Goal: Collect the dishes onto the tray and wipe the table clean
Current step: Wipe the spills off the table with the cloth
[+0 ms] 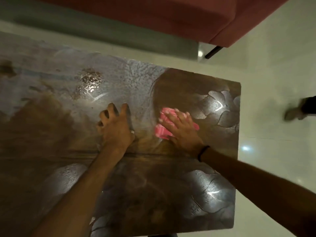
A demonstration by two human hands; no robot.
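okay, looking down at the table (171,194), a dark glossy top with swirls of brown and grey and lamp glare on it. out on the left half there's a shiny wet-looking patch (90,81), far side of the surface.

next, my left hand (116,127), near the middle of the table. fingers spread wide and arched, tips planted on the tabletop, palm lifted a little. it grips nothing, just props on the surface.

just to the right of it, the pink cloth (161,132), bunched and lying flat on the table, apart from my left hand. my right hand (179,127) sits on top of it, fingers straight and fanned out, palm pressing the cloth down onto the wood. pink shows past my fingertips and at both sides of the palm. this bit is blurred, so the folds are hard to read.

a dark band (203,153) circles my right wrist.

beyond the table's far right corner, a red sofa (171,17) on a thin black leg, over the pale floor (273,65). far right, someone's foot (297,110) on that floor, well clear of the table.
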